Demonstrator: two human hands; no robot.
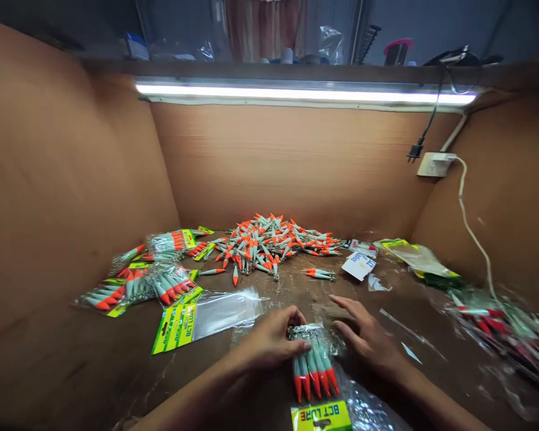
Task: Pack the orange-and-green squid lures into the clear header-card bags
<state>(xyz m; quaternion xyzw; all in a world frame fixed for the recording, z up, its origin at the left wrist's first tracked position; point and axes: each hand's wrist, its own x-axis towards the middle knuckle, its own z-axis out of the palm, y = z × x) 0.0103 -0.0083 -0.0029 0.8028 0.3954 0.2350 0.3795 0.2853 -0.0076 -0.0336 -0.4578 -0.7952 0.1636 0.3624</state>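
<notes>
My left hand (272, 340) grips a clear plastic packet of fishing lures (315, 368), its thumb lying across the top of the packet. Inside, several pale grey-green lures with orange tips lie side by side, orange ends toward me. A yellow header printed "BCT LURE" (321, 417) forms the near end. To the right of the packet, my right hand (372, 336) is open, fingers apart, holding nothing that I can see. Beside my left arm lie flat clear bags with yellow headers (227, 312).
A heap of loose lures (267, 242) sits at the back, with filled packets (139, 284) to its left. A white card (358, 266), stacked yellow-headed bags (417, 258) and red-and-white packets (498, 323) lie right. A black plug (415, 149) dangles near the socket (433, 164).
</notes>
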